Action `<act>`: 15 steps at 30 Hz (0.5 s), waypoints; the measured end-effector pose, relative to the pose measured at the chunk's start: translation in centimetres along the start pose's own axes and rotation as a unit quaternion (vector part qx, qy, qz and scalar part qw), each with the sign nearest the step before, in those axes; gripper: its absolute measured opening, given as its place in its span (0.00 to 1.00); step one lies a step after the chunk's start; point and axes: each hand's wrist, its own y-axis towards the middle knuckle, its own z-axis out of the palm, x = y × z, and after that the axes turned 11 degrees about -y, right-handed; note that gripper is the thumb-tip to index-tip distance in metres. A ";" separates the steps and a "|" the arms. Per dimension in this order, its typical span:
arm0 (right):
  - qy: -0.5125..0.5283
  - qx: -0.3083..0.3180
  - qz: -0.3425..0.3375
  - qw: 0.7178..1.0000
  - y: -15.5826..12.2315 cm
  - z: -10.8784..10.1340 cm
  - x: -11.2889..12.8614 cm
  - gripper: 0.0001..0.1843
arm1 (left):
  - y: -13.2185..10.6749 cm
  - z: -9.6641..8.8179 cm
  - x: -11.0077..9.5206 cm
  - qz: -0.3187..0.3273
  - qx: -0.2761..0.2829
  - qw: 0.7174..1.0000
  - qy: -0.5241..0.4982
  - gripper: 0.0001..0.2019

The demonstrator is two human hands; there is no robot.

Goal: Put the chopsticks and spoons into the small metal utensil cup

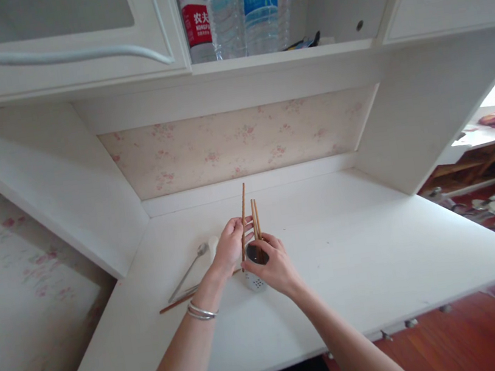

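In the head view, a white table point(339, 246) is seen, with both bare hands held over its left half, between the far edge and the near edge; by the left hand point(227, 248), a single chopstick point(243, 199) is held, its grip closed with the thumb laid against the wood; the stick is tilted, its upper end pointed toward the far edge and its lower end brought close to the thumb of the other hand.

By the right hand point(278, 267), the mouth of a holder point(256, 282) is partly covered, the thumb being laid across the near side and the fingers curled at the far side; whether that grip is closed on the rim or on the sticks inside cannot be told; the holder is stood upright, nearer the left edge than the right corner, and its pale wall is dotted with dark spots; out of its dark mouth two sticks point(254, 216) are raised, nearly side by side.

Toward the left edge, a spoon point(202, 249) is laid with its bowl toward the far edge; just nearer the near edge, a loose chopstick point(172, 306) is laid slantwise, partly hidden by the left wrist; beside the spoon's bowl, a white thing point(212, 245) is mostly hidden by the left hand.
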 end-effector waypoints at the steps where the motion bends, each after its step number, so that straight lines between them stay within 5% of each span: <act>1: 0.003 0.006 0.005 1.000 0.0 -0.1 0.1 0.22 | 0.0 0.0 -0.1 -0.001 0.002 1.000 0.004 0.09; 15: -0.017 -0.022 -0.037 0.999 -0.4 0.5 -0.7 0.23 | -1.4 -0.9 -1.8 0.042 -0.042 0.998 -0.019 0.09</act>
